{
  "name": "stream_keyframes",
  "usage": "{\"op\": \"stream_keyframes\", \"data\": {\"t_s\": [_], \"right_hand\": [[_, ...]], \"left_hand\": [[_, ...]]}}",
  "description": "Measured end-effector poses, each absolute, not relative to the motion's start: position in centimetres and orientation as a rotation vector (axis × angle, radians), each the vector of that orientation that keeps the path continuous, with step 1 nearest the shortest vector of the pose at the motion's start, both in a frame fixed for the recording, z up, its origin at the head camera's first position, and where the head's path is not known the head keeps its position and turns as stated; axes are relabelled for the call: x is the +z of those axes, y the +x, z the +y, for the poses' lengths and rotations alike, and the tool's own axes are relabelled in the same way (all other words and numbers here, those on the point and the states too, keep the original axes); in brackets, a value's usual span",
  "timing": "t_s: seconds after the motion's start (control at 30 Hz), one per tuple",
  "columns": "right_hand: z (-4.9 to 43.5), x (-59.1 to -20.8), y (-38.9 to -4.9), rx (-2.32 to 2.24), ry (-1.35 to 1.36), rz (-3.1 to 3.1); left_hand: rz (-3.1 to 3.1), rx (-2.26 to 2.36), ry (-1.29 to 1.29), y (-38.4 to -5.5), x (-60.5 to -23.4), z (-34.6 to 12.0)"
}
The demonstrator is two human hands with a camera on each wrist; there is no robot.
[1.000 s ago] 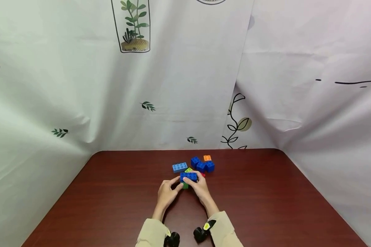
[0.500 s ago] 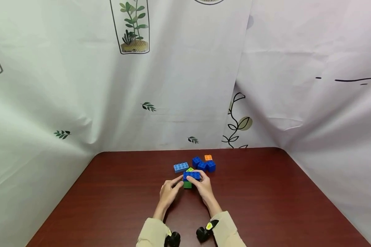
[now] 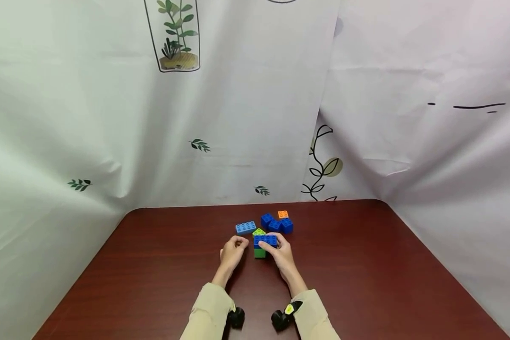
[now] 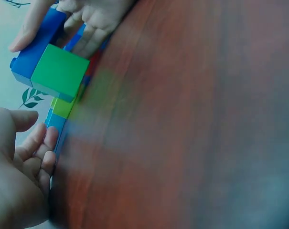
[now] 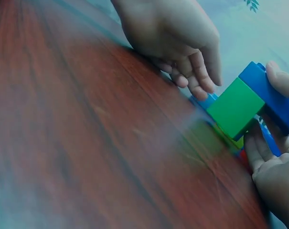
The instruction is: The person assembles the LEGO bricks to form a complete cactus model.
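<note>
My right hand (image 3: pixel 283 257) grips a dark blue toy building brick (image 3: pixel 267 238) with its thumb on the near side. A green building brick (image 3: pixel 259 253) is joined beneath the left end of that brick, so the pair makes a step. In the left wrist view the green brick's (image 4: pixel 60 71) smooth side faces the camera. Just left of the pair, my left hand (image 3: pixel 231 253) has loosely bent fingers with nothing between them and a gap from the bricks. Behind the pair lie a lime green piece (image 3: pixel 259 232) and a light blue brick (image 3: pixel 245 228).
Further back on the brown table (image 3: pixel 161 269) are several dark blue bricks (image 3: pixel 286 225) and an orange brick (image 3: pixel 283 214). A bit of red (image 5: pixel 243 155) shows near the right fingers in the right wrist view. White printed cloth (image 3: pixel 246 118) hangs behind the table.
The left hand has let go of the joined bricks and drawn back to the left, its fingers now bent. The right hand still holds the bricks, shifted slightly right.
</note>
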State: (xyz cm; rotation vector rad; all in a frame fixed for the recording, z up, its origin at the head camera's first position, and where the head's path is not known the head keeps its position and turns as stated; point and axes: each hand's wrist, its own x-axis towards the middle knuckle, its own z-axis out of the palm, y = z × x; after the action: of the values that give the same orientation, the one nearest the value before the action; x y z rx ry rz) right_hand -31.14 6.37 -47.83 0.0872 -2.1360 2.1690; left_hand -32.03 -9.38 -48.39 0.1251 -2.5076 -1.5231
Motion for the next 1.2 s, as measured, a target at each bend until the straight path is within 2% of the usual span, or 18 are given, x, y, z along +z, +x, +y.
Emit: {"op": "stream_keyframes", "data": {"t_s": [0.7, 0.9, 1.2], "right_hand": [[6.7, -48.9, -31.7, 2.252, 0.159, -2.147], [6.5, -47.9, -31.6, 2.290, 0.139, -2.144], [6.5, -45.4, -29.4, 2.279, 0.133, -2.180]], "left_hand": [[-2.655, -1.269, -0.079, -35.3, -48.6, -8.6], [-2.659, -1.225, -0.044, -35.7, -48.4, -8.7], [-2.589, -1.153, 0.023, -35.5, -48.7, -7.8]]}}
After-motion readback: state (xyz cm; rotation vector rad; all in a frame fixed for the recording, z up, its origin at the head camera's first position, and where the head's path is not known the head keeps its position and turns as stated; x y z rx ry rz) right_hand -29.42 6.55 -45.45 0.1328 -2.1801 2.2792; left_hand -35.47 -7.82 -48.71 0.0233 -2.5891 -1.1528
